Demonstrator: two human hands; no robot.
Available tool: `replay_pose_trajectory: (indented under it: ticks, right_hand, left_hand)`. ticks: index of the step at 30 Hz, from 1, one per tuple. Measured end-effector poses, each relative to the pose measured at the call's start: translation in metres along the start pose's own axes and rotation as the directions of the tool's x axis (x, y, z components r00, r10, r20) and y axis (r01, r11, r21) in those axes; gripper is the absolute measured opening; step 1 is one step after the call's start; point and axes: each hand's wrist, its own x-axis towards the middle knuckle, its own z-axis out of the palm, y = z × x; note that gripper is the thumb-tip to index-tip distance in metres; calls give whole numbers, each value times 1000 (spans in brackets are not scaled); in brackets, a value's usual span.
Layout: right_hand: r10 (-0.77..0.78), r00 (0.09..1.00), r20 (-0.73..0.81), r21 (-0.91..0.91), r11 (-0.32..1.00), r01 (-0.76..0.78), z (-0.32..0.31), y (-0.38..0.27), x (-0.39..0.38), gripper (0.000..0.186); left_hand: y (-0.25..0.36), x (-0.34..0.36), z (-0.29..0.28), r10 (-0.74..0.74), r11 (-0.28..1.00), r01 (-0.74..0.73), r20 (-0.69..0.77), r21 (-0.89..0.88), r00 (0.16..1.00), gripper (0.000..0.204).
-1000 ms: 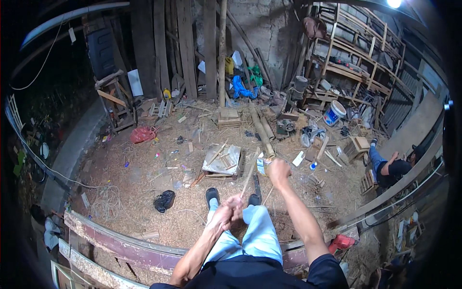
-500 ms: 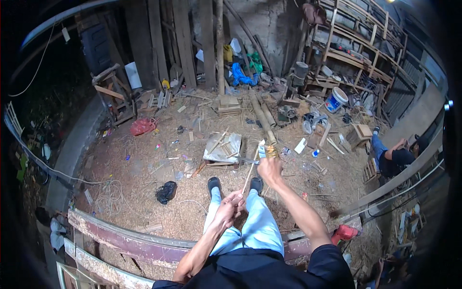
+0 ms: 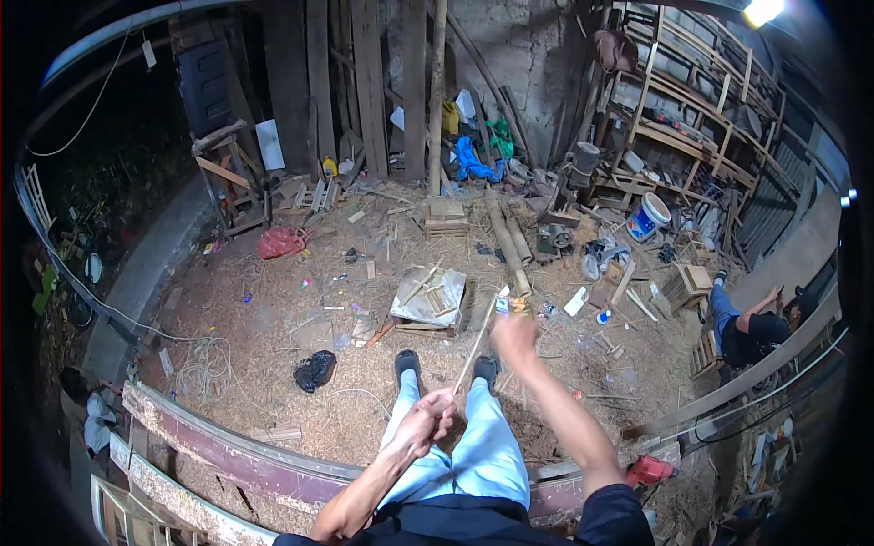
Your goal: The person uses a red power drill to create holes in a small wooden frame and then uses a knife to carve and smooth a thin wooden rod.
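Observation:
My left hand [image 3: 423,425] is closed round the lower end of a thin pale wooden or bamboo stick [image 3: 473,352]. The stick slants up and away to the right, toward my other hand. My right hand [image 3: 515,337], smeared by motion, is a closed fist at the stick's far end. It grips a knife whose narrow blade showed to its left a moment earlier; the blade is hard to make out now. Beyond my feet stands a low stool-like block [image 3: 428,296] with a pale top, several wood offcuts lying on it.
Bamboo poles [image 3: 506,238] lie ahead on the shaving-strewn ground. A black plastic bag [image 3: 315,370] is at left, a white-and-blue bucket [image 3: 647,217] far right. A red power tool [image 3: 650,470] rests on the bench plank [image 3: 246,450] side at right. Another person [image 3: 751,332] sits at far right.
My right hand has moved slightly right and nearer, blurring. My left hand has shifted a little nearer, still holding the stick. The whole view has tilted slightly.

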Motion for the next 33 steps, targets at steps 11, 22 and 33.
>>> replay_pose_trajectory:
  ticks: [11, 22, 33]
  right_hand:
    - [281, 929, 242, 689, 625, -369, -5, 18, -32, 30]
    - [-215, 793, 570, 821, 195, -537, -28, -39, -95, 22]
    - [-63, 966, 252, 761, 630, -158, -27, 27, -52, 14]
  left_hand:
    - [13, 9, -22, 209, 978, -209, 7, 14, 978, 31]
    - [6, 79, -18, 641, 764, -628, -66, 150, 764, 18]
    - [93, 28, -63, 791, 608, -789, -152, 86, 593, 27]
